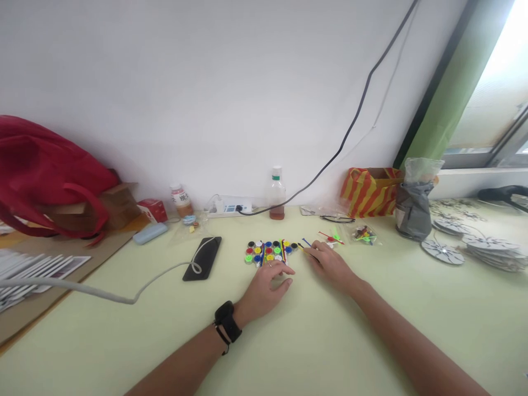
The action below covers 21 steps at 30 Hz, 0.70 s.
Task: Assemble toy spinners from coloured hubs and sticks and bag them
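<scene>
Rows of small round plastic pieces in red, yellow, blue, green, white and black lie at the table's middle. Thin coloured sticks lie across them. My left hand rests just in front of these rows, thumb and forefinger apart, with nothing visible between them; some fingertips are hidden. To the right, my right hand has its fingers closed at the ends of thin yellow and black sticks. A blue stick lies by its fingertips. Beyond that hand lie a red stick and more small pieces.
A clear bag of coloured parts lies at right, near stacked white discs and a grey bag. A bottle stands by the power strip. A phone with a cable lies left.
</scene>
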Tool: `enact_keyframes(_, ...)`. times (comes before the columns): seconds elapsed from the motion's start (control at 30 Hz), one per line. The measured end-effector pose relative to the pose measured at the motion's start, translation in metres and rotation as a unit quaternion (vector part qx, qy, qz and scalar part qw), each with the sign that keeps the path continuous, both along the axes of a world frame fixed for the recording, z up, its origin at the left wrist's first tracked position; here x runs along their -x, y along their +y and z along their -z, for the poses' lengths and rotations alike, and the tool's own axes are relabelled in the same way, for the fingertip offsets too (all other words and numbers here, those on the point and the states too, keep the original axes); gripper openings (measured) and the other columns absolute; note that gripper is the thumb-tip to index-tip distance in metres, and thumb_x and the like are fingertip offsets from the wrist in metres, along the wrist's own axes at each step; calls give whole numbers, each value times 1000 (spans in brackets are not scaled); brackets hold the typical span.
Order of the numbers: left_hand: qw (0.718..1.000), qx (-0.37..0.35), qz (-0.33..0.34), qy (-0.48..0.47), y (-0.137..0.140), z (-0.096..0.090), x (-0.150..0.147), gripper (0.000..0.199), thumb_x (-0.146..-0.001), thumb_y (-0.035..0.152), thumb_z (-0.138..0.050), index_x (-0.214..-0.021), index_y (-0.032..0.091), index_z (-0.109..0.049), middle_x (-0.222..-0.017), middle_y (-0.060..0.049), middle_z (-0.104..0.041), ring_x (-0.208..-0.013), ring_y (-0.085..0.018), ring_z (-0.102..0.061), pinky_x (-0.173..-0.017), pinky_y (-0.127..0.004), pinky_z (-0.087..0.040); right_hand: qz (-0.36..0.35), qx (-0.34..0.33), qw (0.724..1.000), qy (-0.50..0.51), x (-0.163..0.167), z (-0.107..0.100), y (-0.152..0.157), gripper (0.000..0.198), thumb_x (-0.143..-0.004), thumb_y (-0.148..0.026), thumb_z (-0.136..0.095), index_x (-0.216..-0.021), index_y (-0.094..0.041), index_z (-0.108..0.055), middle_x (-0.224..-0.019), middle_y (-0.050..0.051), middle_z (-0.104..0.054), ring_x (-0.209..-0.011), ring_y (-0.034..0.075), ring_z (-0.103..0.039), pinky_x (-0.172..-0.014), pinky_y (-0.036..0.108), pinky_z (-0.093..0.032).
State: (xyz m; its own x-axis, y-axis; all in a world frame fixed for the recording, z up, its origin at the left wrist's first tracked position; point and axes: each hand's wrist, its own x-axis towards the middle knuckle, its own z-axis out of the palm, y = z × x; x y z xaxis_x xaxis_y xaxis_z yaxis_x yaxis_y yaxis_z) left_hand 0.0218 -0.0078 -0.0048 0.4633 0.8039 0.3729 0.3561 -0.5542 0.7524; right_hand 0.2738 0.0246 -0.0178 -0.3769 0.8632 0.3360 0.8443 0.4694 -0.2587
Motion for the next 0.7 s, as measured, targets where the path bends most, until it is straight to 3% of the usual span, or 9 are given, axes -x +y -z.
enact_keyframes(0.07, 1000, -4, -2, 4, 0, 0, 0, 15, -93, 23, -64, -104, 25, -73, -106, -6, -72, -104, -24, -64, -95, -38, -50, 21, -10, 1000, 0, -2, 2, 3, 33, -102, -20, -39, -123, -21, -64, -108, 11, -63, -102, 26, -59, -85, 37, -47)
enact_keyframes(0.23, 1000, -21, -10, 8, 1, 2, 1, 15, -93, 21, -64, -104, 25, -72, -107, -6, -71, -109, -25, -62, -100, -40, -46, 61, 10, 998, -22, -8, 6, 10, 32, -104, -19, -37, -105, -22, -69, -101, 9, -65, -101, 25, -60, -85, 35, -44)
enact_keyframes(0.37, 1000, -20, -11, 16, 2, 3, 1, 16, -92, 20, -64, -105, 25, -71, -108, -6, -71, -110, -25, -61, -100, -40, -46, 95, 5, 995, -15, -9, 8, 11, 29, -103, -21, -41, -116, -22, -66, -107, 10, -66, -103, 25, -60, -83, 33, -43)
enact_keyframes(0.7, 1000, -20, -13, 18, 1, 2, 0, 14, -92, 18, -64, -103, 25, -71, -106, -5, -69, -108, -24, -61, -99, -39, -46, 119, -16, 993, -3, -14, 14, 18, 15, -96, -15, -48, -89, -21, -60, -98, 7, -66, -98, 23, -61, -75, 31, -42)
